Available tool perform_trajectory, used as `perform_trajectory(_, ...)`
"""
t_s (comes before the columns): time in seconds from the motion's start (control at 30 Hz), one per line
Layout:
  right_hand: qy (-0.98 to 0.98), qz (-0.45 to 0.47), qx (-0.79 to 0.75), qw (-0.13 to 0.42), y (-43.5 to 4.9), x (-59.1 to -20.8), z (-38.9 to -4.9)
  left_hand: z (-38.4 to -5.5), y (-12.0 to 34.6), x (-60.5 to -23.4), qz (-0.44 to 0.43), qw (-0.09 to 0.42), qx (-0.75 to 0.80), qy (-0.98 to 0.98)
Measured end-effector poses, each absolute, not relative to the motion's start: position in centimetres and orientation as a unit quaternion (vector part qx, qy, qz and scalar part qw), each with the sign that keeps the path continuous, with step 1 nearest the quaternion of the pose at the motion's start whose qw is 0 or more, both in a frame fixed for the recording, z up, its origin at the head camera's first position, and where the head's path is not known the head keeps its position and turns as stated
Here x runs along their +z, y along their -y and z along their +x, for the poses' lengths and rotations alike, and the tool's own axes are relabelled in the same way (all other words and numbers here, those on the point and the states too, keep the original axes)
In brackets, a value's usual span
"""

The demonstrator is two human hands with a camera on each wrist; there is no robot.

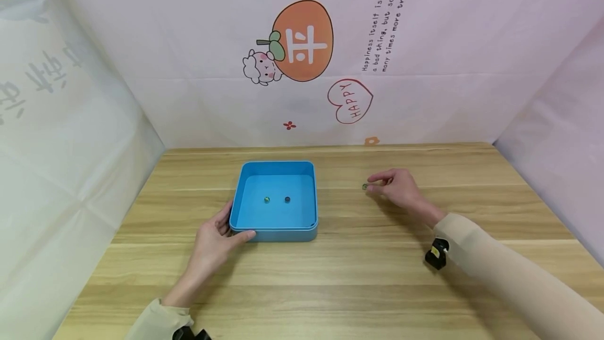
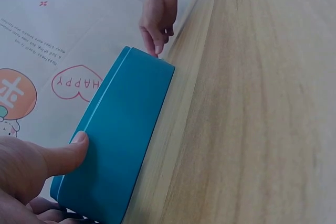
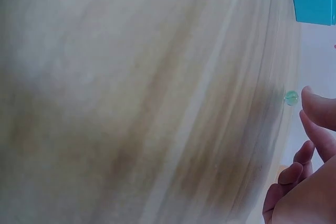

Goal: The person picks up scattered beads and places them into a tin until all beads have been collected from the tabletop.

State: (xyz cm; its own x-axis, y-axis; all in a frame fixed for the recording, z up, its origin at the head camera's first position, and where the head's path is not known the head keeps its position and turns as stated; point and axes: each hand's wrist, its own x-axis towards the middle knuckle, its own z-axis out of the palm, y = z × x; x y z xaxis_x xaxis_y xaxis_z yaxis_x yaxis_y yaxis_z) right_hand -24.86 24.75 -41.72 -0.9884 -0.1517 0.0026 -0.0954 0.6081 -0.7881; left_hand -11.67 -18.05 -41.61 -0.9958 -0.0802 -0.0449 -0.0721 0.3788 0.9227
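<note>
A square blue box (image 1: 278, 235), open at the top, stands on the wooden table. Two small marbles lie on its floor: a greenish marble (image 1: 267, 200) and a dark marble (image 1: 287, 200). My left hand (image 1: 214, 237) grips the box's near left corner, thumb (image 2: 71, 156) on the front wall and fingers along the left side, partly hidden. To the right of the box, a clear green marble (image 3: 291, 97) sits on the table. Right beside it is my right hand (image 1: 396, 188), thumb and forefinger apart; the right wrist view shows a small gap between thumb and marble.
The wooden table (image 1: 330, 282) reaches back to a white printed cloth (image 1: 212, 104) hanging behind it. White cloth (image 1: 61, 172) also hangs along the left side, and more on the right. A black wrist camera (image 1: 437, 254) is strapped at the right sleeve.
</note>
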Motion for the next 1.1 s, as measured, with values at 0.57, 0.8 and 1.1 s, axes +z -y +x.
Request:
perform_trajectory(0.57, -0.911, -0.079, -0.403, 0.039, -24.78, -42.36, -25.44, -11.57, 18.03, -41.6, 0.037, 0.009, -0.562, 0.827)
perform_trajectory(0.8, -0.914, -0.097, -0.392, 0.028, -24.51, -42.34, -25.66, -11.54, 18.06, -41.54, 0.04, 0.007, -0.568, 0.822)
perform_trajectory(1.1, -0.92, -0.099, -0.379, 0.021, -24.37, -42.49, -25.89, -11.49, 18.07, -41.5, 0.042, 0.005, -0.571, 0.82)
